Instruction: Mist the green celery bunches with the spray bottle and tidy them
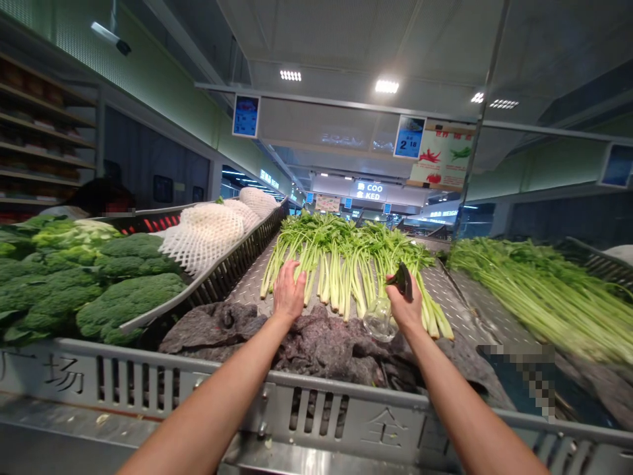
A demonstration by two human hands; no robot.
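Observation:
Stalks of celery (pixel 346 264) lie in a row on a dark diamond-pattern mat (pixel 242 280), leaves toward the back and pale cut ends toward me. My left hand (pixel 289 293) is over the left part of the row, fingers stretched out and slightly apart, holding nothing; whether it touches the stalks I cannot tell. Toward the right end of the celery, my right hand (pixel 408 309) is wrapped round a spray bottle (pixel 380 320) with a clear body and a black trigger head. A crumpled dark grey cloth (pixel 321 340) lies below both hands.
A grey slotted rail (pixel 346 402) runs along the front. On the left, a slotted divider (pixel 237 254) separates broccoli (pixel 131 307) and net-wrapped produce (pixel 202 234) from the celery. A mirror (pixel 544 290) stands on the right. Price signs (pixel 409 137) hang overhead. A person's head (pixel 101 196) shows at left.

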